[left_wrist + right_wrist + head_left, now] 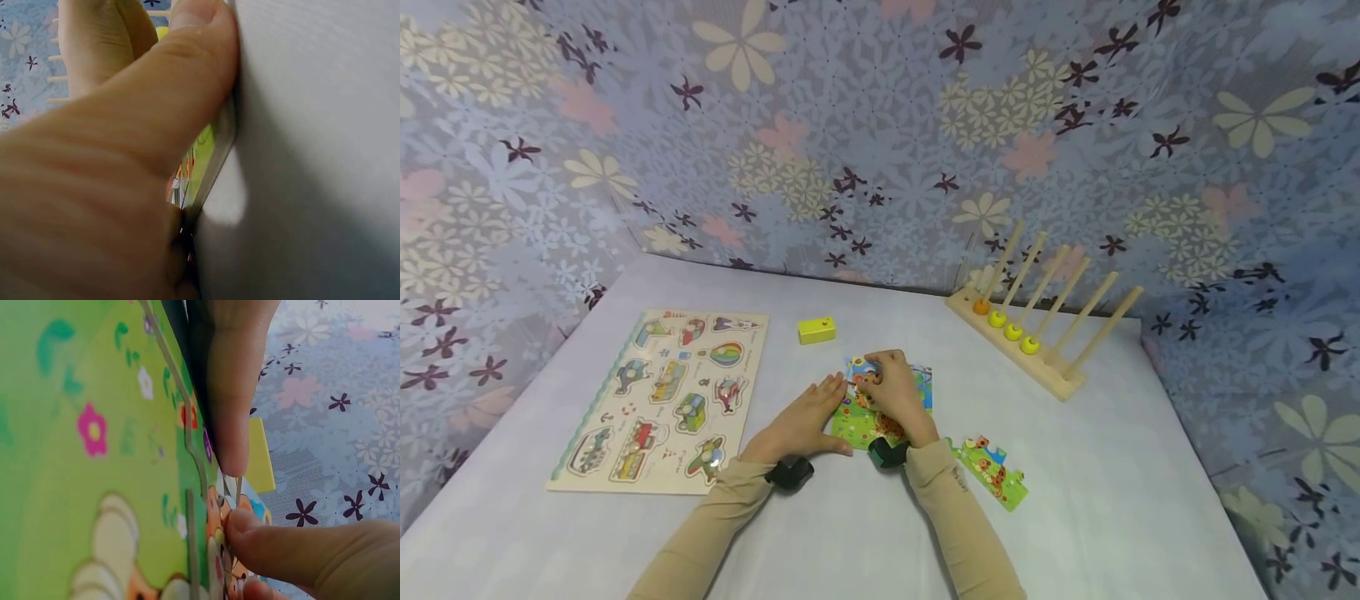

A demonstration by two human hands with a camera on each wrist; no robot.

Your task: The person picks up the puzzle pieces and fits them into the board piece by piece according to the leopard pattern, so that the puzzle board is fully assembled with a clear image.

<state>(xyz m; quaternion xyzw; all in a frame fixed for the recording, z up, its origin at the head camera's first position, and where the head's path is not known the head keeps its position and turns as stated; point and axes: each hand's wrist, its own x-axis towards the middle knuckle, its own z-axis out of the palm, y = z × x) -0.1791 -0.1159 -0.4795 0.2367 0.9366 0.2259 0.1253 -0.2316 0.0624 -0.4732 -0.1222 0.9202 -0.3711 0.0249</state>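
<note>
A colourful jigsaw puzzle (852, 431) with green grass, flowers and cartoon animals lies on the table in front of the person. At its upper left, the right hand (896, 393) pinches a puzzle piece (859, 367); the right wrist view shows the right thumb (281, 547) against its face, with the piece lifted at an angle beside the flat picture. The left hand (801, 421) lies flat along the puzzle's left side, fingers straight, fingertips right by that piece. Its thumb (194, 56) touches the puzzle's near edge in the left wrist view. The right hand covers part of the picture.
Several joined puzzle pieces (996, 477) lie to the right of the right forearm. A wooden peg rack (1045, 367) with small yellow and orange beads stands at the back right. A yellow block (817, 331) sits behind the puzzle. A vehicle picture board (662, 400) lies at left.
</note>
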